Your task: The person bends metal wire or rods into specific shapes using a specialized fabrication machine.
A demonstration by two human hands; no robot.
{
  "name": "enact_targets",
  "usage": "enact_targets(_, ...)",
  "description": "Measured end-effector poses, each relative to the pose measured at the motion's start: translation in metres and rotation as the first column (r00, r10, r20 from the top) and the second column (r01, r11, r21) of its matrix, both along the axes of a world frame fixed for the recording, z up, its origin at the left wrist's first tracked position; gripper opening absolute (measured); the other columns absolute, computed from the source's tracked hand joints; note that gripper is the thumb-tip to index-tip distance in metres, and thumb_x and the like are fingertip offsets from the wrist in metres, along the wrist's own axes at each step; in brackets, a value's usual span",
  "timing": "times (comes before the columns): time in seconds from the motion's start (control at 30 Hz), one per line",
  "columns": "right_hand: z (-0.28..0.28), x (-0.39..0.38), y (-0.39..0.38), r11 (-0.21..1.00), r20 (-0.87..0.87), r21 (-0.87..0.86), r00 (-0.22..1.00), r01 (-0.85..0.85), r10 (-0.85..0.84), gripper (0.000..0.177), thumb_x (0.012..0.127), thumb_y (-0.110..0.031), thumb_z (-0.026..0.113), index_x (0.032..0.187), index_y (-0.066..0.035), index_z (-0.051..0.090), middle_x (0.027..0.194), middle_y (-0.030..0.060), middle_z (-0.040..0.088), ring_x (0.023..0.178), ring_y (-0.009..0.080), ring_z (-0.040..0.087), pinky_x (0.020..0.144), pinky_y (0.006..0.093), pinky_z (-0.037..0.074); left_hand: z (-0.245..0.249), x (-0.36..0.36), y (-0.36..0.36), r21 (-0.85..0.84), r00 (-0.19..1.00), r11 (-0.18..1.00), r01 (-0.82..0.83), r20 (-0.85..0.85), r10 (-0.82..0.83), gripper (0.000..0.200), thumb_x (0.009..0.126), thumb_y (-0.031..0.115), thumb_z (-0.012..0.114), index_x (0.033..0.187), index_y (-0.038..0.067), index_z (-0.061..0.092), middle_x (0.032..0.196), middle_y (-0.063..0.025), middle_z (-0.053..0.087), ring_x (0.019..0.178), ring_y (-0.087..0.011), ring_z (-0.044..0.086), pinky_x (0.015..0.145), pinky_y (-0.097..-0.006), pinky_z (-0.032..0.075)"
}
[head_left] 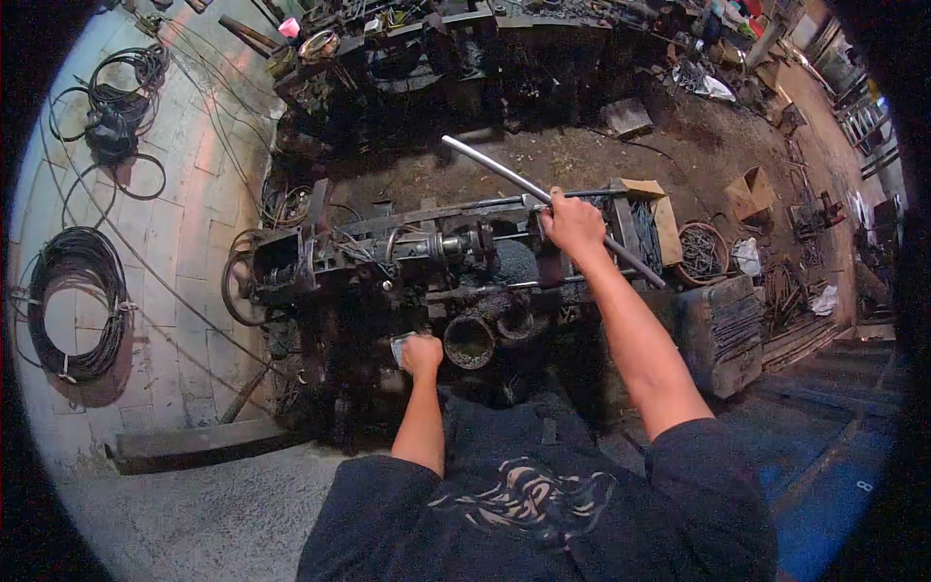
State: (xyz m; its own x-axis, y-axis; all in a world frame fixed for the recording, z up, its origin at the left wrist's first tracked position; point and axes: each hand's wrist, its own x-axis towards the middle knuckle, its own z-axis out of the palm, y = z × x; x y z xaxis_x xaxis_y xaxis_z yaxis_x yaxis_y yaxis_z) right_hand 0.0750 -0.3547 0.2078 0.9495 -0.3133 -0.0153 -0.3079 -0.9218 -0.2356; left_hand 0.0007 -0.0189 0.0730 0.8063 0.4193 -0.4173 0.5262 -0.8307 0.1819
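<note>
Dark earth floor (553, 150) and a pale block wall (194, 184) surround a grimy, lathe-like machine (441, 244). Above the right half of that machine, the metal rod (499, 171) slants from a bright upper-left end to a duller lower-right end. The right hand (575, 225) is closed around the rod between its two ends, the fingers curled over it. Lower and to the left, at the machine's near side, the left hand (422, 355) is closed in a fist; a small pale piece (397, 351), perhaps cloth, shows at its left edge.

Just right of the left hand sits a round, dark-rimmed container (469, 343), its contents unclear. Dark granular material lies in the machine's middle, left of the right forearm. Beyond the right hand, an open cardboard box (669, 230) stands beside a round basket (700, 252) of dark scraps. Farther off, a cluttered workbench (427, 58) runs along the top, a squarish block (627, 118) rests on the floor, and coiled cable (78, 303) hangs against the wall at far left.
</note>
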Motion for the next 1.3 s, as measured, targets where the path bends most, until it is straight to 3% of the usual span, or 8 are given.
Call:
enact_targets(0.6, 0.000, 0.004, 0.001, 0.998, -0.044, -0.062, 0.999, -0.008, 0.005, 0.031, 0.085, -0.034, 0.059, 0.103, -0.009, 0.055, 0.079, 0.0169, 0.067, 0.077, 0.0372, 0.067, 0.068, 0.0494, 0.053, -0.017, -0.001, 0.008, 0.016, 0.991, 0.993, 0.120, 0.050, -0.120, 0.033, 0.081, 0.026, 0.054, 0.083, -0.003, 0.069, 0.092, -0.0254, 0.067, 0.089, -0.0406, 0.065, 0.080, -0.0476, 0.051)
enact_targets(0.63, 0.001, 0.005, -0.001, 0.998, -0.039, -0.066, 0.999, -0.012, 0.010, 0.031, 0.085, -0.034, 0.059, 0.103, -0.009, 0.055, 0.079, 0.0169, 0.067, 0.077, 0.0372, 0.067, 0.068, 0.0494, 0.053, -0.050, 0.001, 0.021, 0.013, 0.992, 0.993, 0.115, 0.056, -0.115, 0.033, 0.081, 0.026, 0.054, 0.083, -0.003, 0.069, 0.092, -0.0254, 0.067, 0.089, -0.0406, 0.065, 0.080, -0.0476, 0.051)
enact_targets(0.7, 0.003, 0.003, -0.002, 0.999, -0.046, -0.039, 0.999, -0.019, 0.017, 0.031, 0.086, -0.033, 0.059, 0.104, -0.009, 0.056, 0.079, 0.0173, 0.067, 0.076, 0.0368, 0.067, 0.067, 0.0489, 0.054, -0.131, 0.000, 0.053, 0.050, 0.919, 0.921, 0.387, 0.068, -0.389, 0.034, 0.081, 0.026, 0.053, 0.084, -0.003, 0.069, 0.093, -0.0258, 0.067, 0.090, -0.0411, 0.065, 0.081, -0.0474, 0.051)
enact_targets(0.73, -0.001, 0.003, -0.004, 0.999, -0.037, -0.040, 0.999, -0.028, 0.026, 0.031, 0.086, -0.033, 0.059, 0.105, -0.009, 0.056, 0.079, 0.0179, 0.067, 0.076, 0.0369, 0.067, 0.067, 0.0486, 0.054, -0.068, 0.001, 0.027, 0.026, 0.973, 0.973, 0.230, 0.027, -0.230, 0.035, 0.082, 0.027, 0.053, 0.088, -0.003, 0.070, 0.096, -0.0259, 0.066, 0.093, -0.0411, 0.064, 0.082, -0.0473, 0.050)
enact_targets(0.8, 0.000, 0.003, -0.006, 0.999, -0.025, -0.028, 0.999, -0.034, 0.034, 0.030, 0.086, -0.032, 0.058, 0.105, -0.009, 0.057, 0.079, 0.0181, 0.067, 0.076, 0.0371, 0.067, 0.067, 0.0488, 0.054, -0.023, 0.003, 0.011, 0.006, 0.990, 0.990, 0.140, 0.019, -0.140, 0.036, 0.082, 0.028, 0.053, 0.089, -0.003, 0.069, 0.097, -0.0260, 0.066, 0.094, -0.0411, 0.064, 0.083, -0.0474, 0.050)
enact_targets(0.83, 0.000, 0.002, -0.006, 0.999, -0.020, -0.012, 0.999, -0.031, 0.031, 0.030, 0.086, -0.032, 0.058, 0.105, -0.009, 0.057, 0.078, 0.0183, 0.067, 0.076, 0.0373, 0.067, 0.067, 0.0491, 0.054, -0.016, 0.001, 0.006, -0.011, 0.998, 0.998, 0.059, 0.003, -0.059, 0.036, 0.083, 0.028, 0.053, 0.090, -0.003, 0.069, 0.099, -0.0261, 0.066, 0.095, -0.0411, 0.063, 0.084, -0.0476, 0.050)
enact_targets(1.0, -0.001, 0.002, -0.010, 0.997, 0.014, 0.035, 0.997, -0.075, 0.074, 0.025, 0.086, -0.026, 0.059, 0.100, -0.005, 0.058, 0.077, 0.0189, 0.067, 0.075, 0.0380, 0.067, 0.068, 0.0483, 0.054, -0.001, 0.000, -0.005, 0.036, 1.000, 0.999, 0.001, 0.022, -0.002, 0.036, 0.082, 0.030, 0.055, 0.090, -0.002, 0.069, 0.098, -0.0258, 0.066, 0.095, -0.0416, 0.063, 0.084, -0.0483, 0.050)
enact_targets(1.3, 0.000, 0.003, -0.019, 0.988, -0.011, 0.129, 0.996, -0.089, 0.091, 0.025, 0.085, -0.026, 0.060, 0.099, -0.006, 0.058, 0.085, 0.0198, 0.067, 0.083, 0.0380, 0.067, 0.073, 0.0483, 0.054, 0.004, 0.003, -0.011, 0.078, 1.000, 0.997, 0.005, -0.002, -0.005, 0.036, 0.081, 0.031, 0.055, 0.094, 0.000, 0.069, 0.103, -0.0240, 0.066, 0.098, -0.0391, 0.063, 0.085, -0.0465, 0.050)
